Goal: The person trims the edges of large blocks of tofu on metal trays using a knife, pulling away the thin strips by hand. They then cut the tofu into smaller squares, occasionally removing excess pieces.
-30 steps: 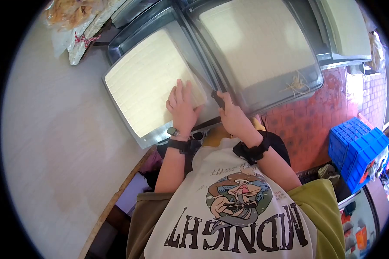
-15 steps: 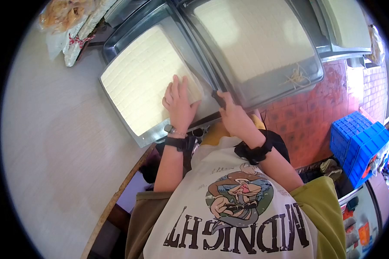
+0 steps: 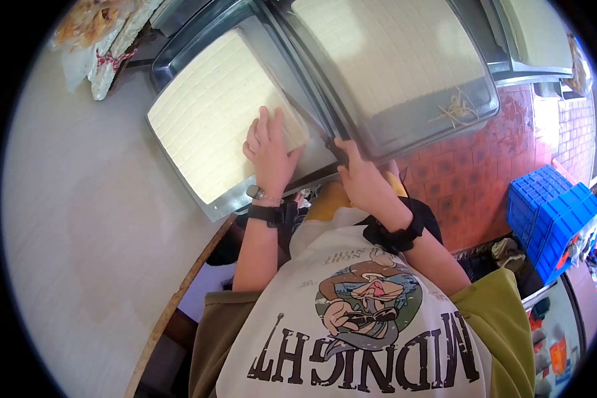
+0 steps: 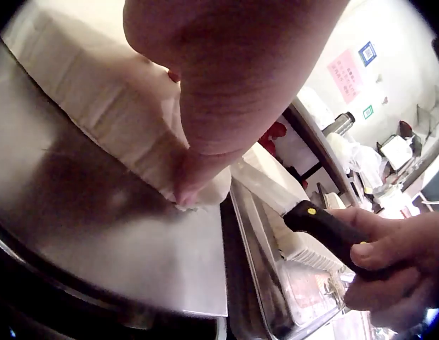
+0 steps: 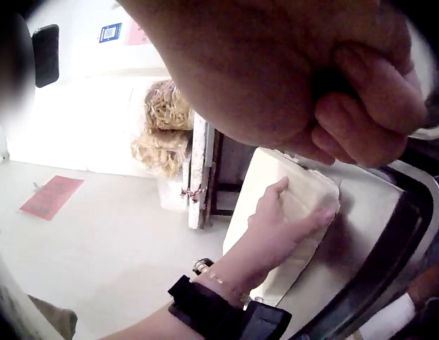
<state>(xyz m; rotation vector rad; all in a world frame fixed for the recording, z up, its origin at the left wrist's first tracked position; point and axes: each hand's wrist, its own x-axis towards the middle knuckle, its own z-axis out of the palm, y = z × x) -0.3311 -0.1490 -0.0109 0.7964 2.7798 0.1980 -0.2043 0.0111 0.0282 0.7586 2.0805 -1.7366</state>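
Observation:
A thick cream-white slab scored in a grid lies on a metal tray at left in the head view. Spread across its right part, my left hand rests with the thumb at the near edge; in the left wrist view the thumb tip touches the slab's side. My right hand grips the black handle of a knife, and its blade runs along the slab's right side. In the left wrist view the knife handle shows in the curled fingers.
A second tray holds another scored slab and a few pale strips. Further right stands a third slab. Blue crates sit on the red tiled floor. A pale table spreads at left, with bagged food behind.
The head view has shifted slightly, so the trays appear a little further left and up. Both hands keep their hold, with the knife still beside the slab.

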